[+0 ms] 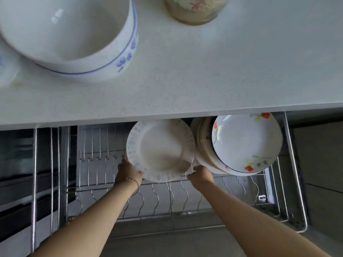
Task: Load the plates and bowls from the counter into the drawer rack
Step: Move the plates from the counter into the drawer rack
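Note:
A white plate with a pale blue speckled rim [160,151] stands tilted in the wire drawer rack [163,199] below the counter edge. My left hand [129,172] grips its lower left rim and my right hand [201,175] grips its lower right rim. To its right, several plates [202,145] stand stacked on edge, fronted by a white dish with orange flowers [246,143]. On the white counter [204,71] sits a large white bowl with blue flowers [70,32].
A brownish jar with a pink pattern [194,10] stands at the counter's back. Another white dish's edge [5,71] shows at far left. Upright wire dividers [100,145] fill the rack's left part. The drawer's metal side rail [295,173] runs along the right.

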A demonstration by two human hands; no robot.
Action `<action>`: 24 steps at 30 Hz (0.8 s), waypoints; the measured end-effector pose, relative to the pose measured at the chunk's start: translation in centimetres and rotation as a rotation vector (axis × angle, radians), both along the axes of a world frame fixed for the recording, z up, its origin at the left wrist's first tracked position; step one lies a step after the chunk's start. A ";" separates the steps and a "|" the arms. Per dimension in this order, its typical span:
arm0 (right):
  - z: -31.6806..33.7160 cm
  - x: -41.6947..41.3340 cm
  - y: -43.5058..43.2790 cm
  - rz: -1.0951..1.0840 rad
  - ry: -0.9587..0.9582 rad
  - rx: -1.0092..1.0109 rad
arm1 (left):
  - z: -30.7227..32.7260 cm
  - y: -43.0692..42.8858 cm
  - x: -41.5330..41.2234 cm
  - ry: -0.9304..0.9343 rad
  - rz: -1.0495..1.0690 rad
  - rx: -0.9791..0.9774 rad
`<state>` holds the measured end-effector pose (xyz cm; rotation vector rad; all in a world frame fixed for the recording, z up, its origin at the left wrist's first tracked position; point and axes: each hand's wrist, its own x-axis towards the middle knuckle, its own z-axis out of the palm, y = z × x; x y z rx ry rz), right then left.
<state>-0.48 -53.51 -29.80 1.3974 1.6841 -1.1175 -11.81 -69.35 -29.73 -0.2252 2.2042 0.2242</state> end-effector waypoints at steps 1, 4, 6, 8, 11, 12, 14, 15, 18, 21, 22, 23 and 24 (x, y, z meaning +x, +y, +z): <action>1.0 0.6 0.7 0.079 -0.036 -0.055 | 1.2 0.5 0.4 0.006 -0.054 -0.046; 4.6 2.3 3.2 0.299 -0.067 -0.157 | 5.2 2.8 1.8 -0.048 -0.304 -0.038; 7.8 3.6 5.5 0.370 -0.025 -0.138 | 8.3 5.7 3.0 -0.104 -0.461 0.072; 11.5 5.3 8.5 0.356 0.048 -0.081 | 11.8 9.8 4.6 -0.141 -0.566 0.149; 17.2 8.8 14.4 0.293 0.155 0.040 | 17.3 17.3 7.2 -0.097 -0.661 0.202; 18.9 10.2 16.5 0.274 0.181 0.082 | 19.1 19.9 8.3 -0.076 -0.700 0.219; 22.6 13.4 21.0 0.244 0.233 0.175 | 22.6 25.1 10.8 -0.031 -0.817 0.243; 24.3 15.1 23.3 0.228 0.260 0.223 | 24.2 27.7 12.2 -0.010 -0.879 0.252; 28.9 20.1 30.6 0.188 0.328 0.328 | 28.4 35.8 16.9 0.050 -0.945 0.326; 32.9 24.6 38.0 0.199 0.363 0.415 | 32.5 43.3 21.1 0.115 -0.932 0.401; 34.2 25.8 40.1 0.206 0.370 0.432 | 33.7 45.4 22.3 0.122 -0.914 0.418; 35.2 26.8 42.2 0.212 0.377 0.446 | 34.9 47.3 23.2 0.139 -0.896 0.428; 36.2 27.7 44.0 0.217 0.380 0.459 | 35.8 49.1 23.9 0.162 -0.868 0.440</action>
